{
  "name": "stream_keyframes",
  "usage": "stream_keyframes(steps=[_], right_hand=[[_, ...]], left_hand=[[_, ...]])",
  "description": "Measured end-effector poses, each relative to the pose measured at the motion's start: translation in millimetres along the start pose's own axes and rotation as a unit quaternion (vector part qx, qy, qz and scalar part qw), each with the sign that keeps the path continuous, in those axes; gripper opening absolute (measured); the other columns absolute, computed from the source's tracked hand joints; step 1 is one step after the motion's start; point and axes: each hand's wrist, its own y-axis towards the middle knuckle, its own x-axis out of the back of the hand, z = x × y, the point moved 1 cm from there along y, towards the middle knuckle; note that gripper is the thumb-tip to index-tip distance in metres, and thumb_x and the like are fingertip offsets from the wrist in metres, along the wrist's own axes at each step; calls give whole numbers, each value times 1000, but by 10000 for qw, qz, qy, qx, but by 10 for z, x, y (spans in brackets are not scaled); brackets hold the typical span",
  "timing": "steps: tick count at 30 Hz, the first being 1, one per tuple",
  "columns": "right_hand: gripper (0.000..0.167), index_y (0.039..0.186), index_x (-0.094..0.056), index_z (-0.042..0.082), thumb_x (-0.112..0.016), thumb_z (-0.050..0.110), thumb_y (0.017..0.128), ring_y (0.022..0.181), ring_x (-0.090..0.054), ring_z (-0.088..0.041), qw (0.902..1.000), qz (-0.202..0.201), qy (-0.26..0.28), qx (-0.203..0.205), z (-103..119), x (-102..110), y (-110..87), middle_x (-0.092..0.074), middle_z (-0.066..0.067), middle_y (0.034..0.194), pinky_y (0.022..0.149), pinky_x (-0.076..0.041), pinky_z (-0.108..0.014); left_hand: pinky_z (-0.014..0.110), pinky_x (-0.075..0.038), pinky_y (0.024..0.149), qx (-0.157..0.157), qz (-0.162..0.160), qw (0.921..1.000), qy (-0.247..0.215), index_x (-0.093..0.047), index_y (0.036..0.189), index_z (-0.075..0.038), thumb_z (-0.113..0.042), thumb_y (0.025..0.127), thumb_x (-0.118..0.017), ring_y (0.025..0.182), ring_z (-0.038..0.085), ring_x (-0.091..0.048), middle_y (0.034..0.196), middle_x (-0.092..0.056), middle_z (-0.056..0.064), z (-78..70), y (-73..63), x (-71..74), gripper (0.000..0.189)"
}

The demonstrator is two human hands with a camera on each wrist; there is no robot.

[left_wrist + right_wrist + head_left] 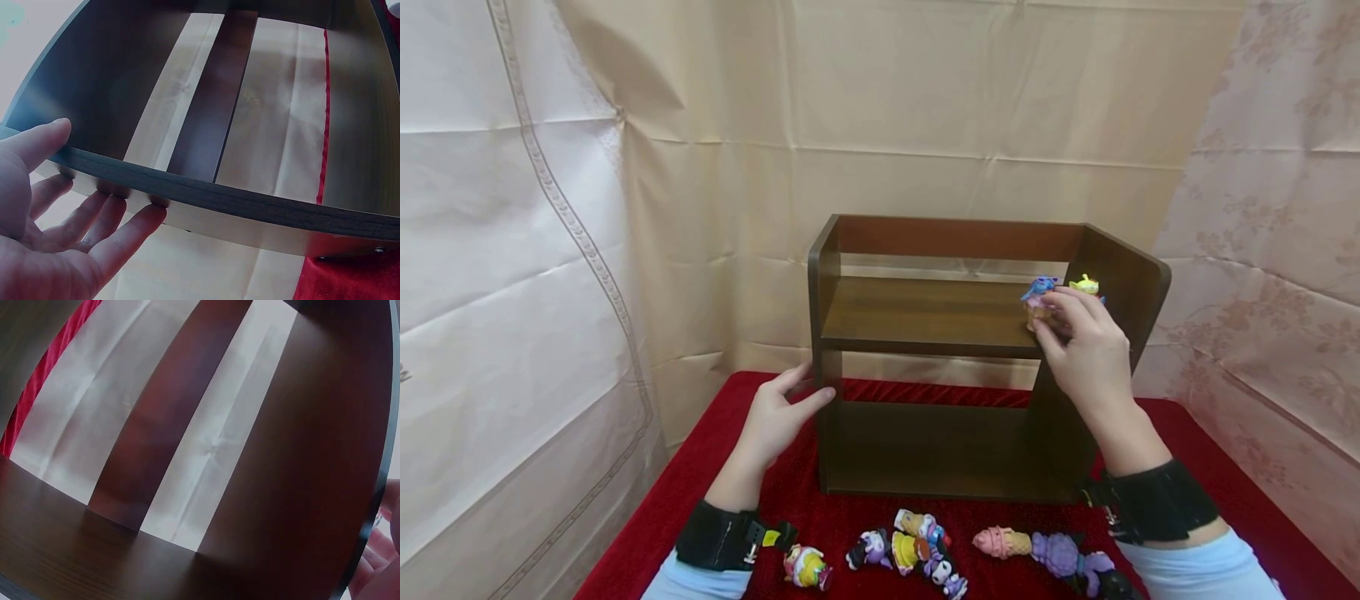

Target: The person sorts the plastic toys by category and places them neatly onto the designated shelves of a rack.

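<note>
Hanging at the far left is a white cloth backdrop point(467, 208), and beside it a red cloth point(692, 467) covers the table. The left hand point(782, 412) grips the left side panel of the dark wooden shelf unit point(925, 312), thumb over the front edge, fingers slightly bent and apart against the outer face. Below that hand lies a yellow-and-pink figurine point(807, 568) on the red cloth; next, in front of the unit, comes a cluster of small figurines point(906, 550), then a pink swirl on a tan cone point(1002, 542). Above, at the right end of the upper board, the blue-topped figurine point(1039, 302) is pinched between the thumb and bent fingers of the right hand point(1088, 346); whether its base touches the board cannot be told. Under that arm lies a purple figurine point(1060, 554). Just beyond the right fingers shows a yellow-green figurine point(1084, 285), partly hidden, near the right side panel. A floral curtain point(1262, 208) closes the right side.
</note>
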Motion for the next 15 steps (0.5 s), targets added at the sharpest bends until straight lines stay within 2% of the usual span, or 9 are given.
stream_keyframes(steps=[10, 15], right_hand=[[37, 115, -71, 0, -85, 2, 81, 114, -64, -39, 10000, 0, -13, 22, -10, -17, 15, -66, -19, 123, 95, -51, -59], [37, 116, -71, 1, -84, 2, 81, 114, -64, -40, 10000, 66, 2, -32, -3, -22, 15, -66, -19, 123, 94, -51, -59]], left_hand=[[46, -55, 94, -52, 30, 10000, -36, -55, 149, -17, -26, 94, -76, 125, 31, -59, 144, -59, 12, 6, 11, -1, 60], [46, -55, 94, -15, 10, 10000, -21, -55, 149, -16, -26, 94, -76, 125, 30, -59, 142, -60, 8, -3, -4, 4, 60]])
